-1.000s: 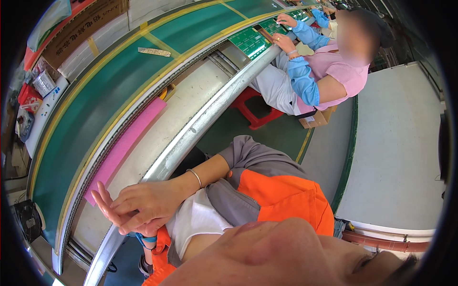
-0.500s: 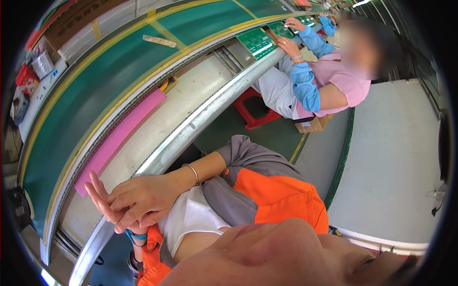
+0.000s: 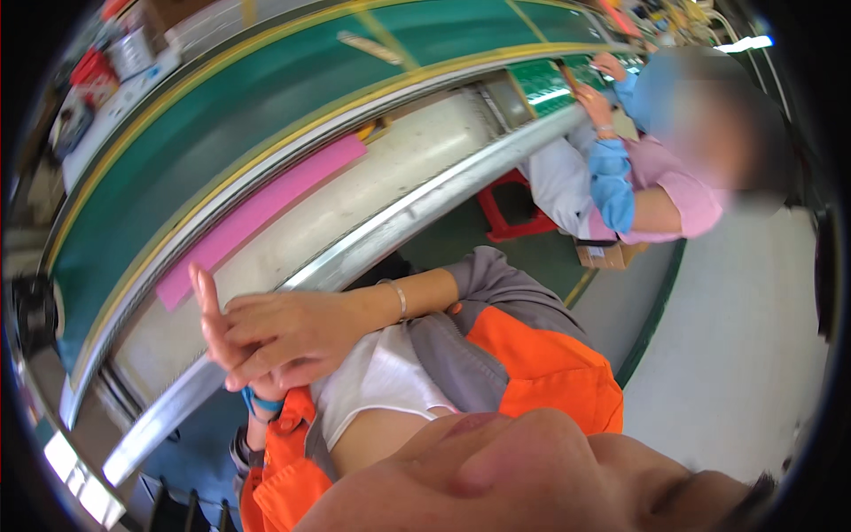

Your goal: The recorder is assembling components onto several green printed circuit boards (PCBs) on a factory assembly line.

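My two hands are together in front of my white shirt, beside the metal rail (image 3: 417,204) of the bench. My right hand (image 3: 297,332), with a bangle at the wrist, lies over my left hand and its fingers curl around it. My left hand (image 3: 213,324), with a blue band at the wrist, has fingers stretched out past the right one, pointing away. Much of its palm is hidden. No tool or part shows in either hand. Behind my fingers lies a long pink strip (image 3: 266,217) along the bench.
A green conveyor belt (image 3: 204,146) with yellow tape edges runs beyond the rail. Farther right a co-worker in a pink top (image 3: 669,191) handles a green circuit board (image 3: 542,87). A red stool (image 3: 510,213) and a cardboard box (image 3: 607,255) stand there.
The view has swung, so the bench and co-worker sit farther right and lower in the picture. My right hand stays clasped on my left, whose fingers now show closer together.
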Demonstrator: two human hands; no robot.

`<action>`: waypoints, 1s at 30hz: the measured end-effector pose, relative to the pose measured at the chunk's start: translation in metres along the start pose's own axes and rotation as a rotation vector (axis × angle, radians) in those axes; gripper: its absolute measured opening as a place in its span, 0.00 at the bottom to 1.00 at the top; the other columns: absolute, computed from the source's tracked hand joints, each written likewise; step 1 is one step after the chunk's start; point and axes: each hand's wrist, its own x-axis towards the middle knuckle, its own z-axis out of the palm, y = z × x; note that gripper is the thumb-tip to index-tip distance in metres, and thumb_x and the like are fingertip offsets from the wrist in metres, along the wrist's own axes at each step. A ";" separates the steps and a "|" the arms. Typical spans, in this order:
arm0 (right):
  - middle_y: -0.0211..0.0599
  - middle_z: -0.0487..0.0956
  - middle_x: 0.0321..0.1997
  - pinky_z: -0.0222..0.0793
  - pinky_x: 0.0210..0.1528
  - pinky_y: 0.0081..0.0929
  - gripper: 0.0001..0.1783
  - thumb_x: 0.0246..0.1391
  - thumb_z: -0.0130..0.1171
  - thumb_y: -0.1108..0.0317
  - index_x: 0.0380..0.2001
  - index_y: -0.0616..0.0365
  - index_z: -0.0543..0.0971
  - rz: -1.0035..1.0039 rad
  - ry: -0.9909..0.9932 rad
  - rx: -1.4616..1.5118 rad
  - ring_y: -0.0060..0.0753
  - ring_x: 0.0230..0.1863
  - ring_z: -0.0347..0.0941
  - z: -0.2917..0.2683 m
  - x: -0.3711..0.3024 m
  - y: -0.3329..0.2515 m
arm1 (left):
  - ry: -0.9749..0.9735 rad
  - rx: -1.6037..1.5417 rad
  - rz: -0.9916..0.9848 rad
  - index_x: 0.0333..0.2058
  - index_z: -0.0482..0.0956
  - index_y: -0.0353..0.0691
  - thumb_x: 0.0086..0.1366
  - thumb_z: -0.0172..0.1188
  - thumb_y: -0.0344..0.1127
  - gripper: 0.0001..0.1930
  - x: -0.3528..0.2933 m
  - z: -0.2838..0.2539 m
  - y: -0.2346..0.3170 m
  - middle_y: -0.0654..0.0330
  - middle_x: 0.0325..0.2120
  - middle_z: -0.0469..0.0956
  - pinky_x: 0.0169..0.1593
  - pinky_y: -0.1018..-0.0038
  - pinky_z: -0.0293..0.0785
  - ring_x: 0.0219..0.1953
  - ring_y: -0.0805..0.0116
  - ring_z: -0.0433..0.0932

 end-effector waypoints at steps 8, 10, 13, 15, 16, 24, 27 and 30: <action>0.51 0.75 0.64 0.62 0.68 0.61 0.26 0.56 0.62 0.65 0.59 0.53 0.80 0.050 -0.082 0.029 0.64 0.65 0.69 -0.002 -0.002 0.005 | -0.009 -0.116 0.167 0.77 0.54 0.60 0.75 0.58 0.44 0.36 0.002 0.005 -0.021 0.37 0.78 0.40 0.64 0.47 0.73 0.75 0.24 0.52; 0.51 0.75 0.63 0.62 0.67 0.62 0.26 0.55 0.62 0.66 0.59 0.53 0.80 0.058 -0.072 0.059 0.63 0.65 0.70 -0.001 0.001 0.001 | -0.004 -0.079 0.182 0.76 0.57 0.58 0.73 0.60 0.42 0.36 0.005 0.003 -0.020 0.36 0.78 0.42 0.66 0.47 0.70 0.75 0.26 0.52; 0.52 0.76 0.62 0.63 0.67 0.63 0.27 0.53 0.62 0.67 0.59 0.54 0.80 0.091 -0.054 0.044 0.62 0.64 0.71 -0.001 0.002 -0.002 | -0.040 -0.029 0.179 0.75 0.62 0.54 0.69 0.61 0.39 0.36 0.010 -0.002 -0.013 0.35 0.77 0.46 0.70 0.46 0.63 0.76 0.29 0.53; 0.55 0.75 0.63 0.64 0.66 0.64 0.29 0.51 0.61 0.69 0.60 0.54 0.80 0.095 -0.061 0.019 0.61 0.64 0.72 0.000 0.001 0.001 | -0.046 -0.004 0.181 0.73 0.64 0.48 0.66 0.63 0.37 0.37 0.011 -0.001 -0.014 0.34 0.76 0.51 0.76 0.44 0.50 0.77 0.34 0.54; 0.55 0.75 0.63 0.64 0.66 0.64 0.29 0.51 0.61 0.69 0.60 0.54 0.80 0.093 -0.067 0.027 0.61 0.64 0.72 0.002 0.002 0.002 | -0.038 0.002 0.179 0.73 0.64 0.48 0.66 0.63 0.37 0.37 0.011 -0.003 -0.013 0.34 0.76 0.51 0.76 0.44 0.50 0.77 0.34 0.54; 0.57 0.74 0.65 0.62 0.69 0.64 0.29 0.55 0.60 0.65 0.63 0.51 0.78 0.124 -0.103 -0.047 0.63 0.66 0.70 0.003 0.000 0.004 | -0.068 -0.069 0.085 0.69 0.71 0.46 0.68 0.62 0.33 0.31 0.014 -0.011 -0.007 0.39 0.74 0.59 0.76 0.43 0.50 0.76 0.37 0.57; 0.56 0.73 0.66 0.61 0.70 0.63 0.29 0.56 0.59 0.65 0.63 0.50 0.78 0.125 -0.109 -0.070 0.63 0.67 0.70 0.004 0.002 0.003 | -0.059 -0.070 0.068 0.68 0.72 0.46 0.69 0.61 0.32 0.29 0.013 -0.012 -0.007 0.40 0.73 0.61 0.76 0.43 0.50 0.76 0.37 0.59; 0.56 0.73 0.66 0.61 0.70 0.63 0.30 0.55 0.60 0.65 0.63 0.50 0.78 0.129 -0.117 -0.060 0.63 0.67 0.69 0.005 0.002 0.005 | -0.066 -0.069 0.050 0.68 0.72 0.47 0.70 0.61 0.33 0.28 0.013 -0.014 -0.007 0.42 0.73 0.62 0.76 0.42 0.50 0.75 0.37 0.59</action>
